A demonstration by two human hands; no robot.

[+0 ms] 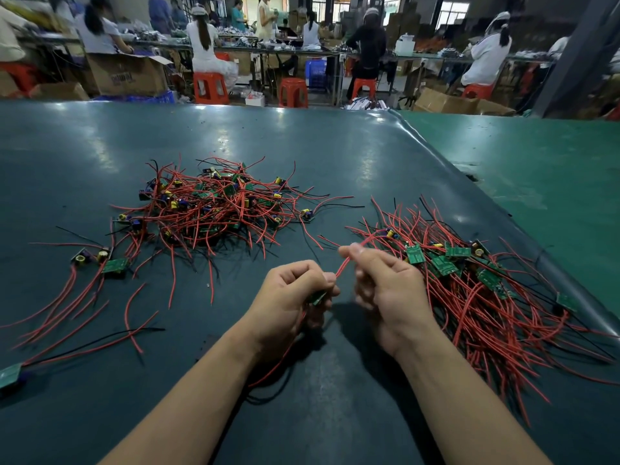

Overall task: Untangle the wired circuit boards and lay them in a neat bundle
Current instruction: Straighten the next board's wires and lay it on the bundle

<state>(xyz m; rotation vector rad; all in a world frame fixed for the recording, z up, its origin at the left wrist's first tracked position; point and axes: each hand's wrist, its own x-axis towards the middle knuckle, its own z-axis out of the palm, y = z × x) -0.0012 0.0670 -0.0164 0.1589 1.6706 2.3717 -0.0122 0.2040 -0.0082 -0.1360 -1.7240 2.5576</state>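
Note:
A tangled heap of small green circuit boards with red and black wires (218, 206) lies at the middle of the dark green table (335, 152). To the right lies a more ordered bundle of boards (469, 280), wires fanned toward me. My left hand (292, 297) grips one green board (317, 298), whose wires hang below the hand. My right hand (385, 283) pinches the red wire (344, 266) running up from that board, just in front of the bundle.
A few loose boards (100, 260) with long wires lie at the left, and one more board (10, 375) sits at the left edge. The table's right edge (503, 216) drops to a lighter green surface. People work on red stools (209, 88) beyond the table.

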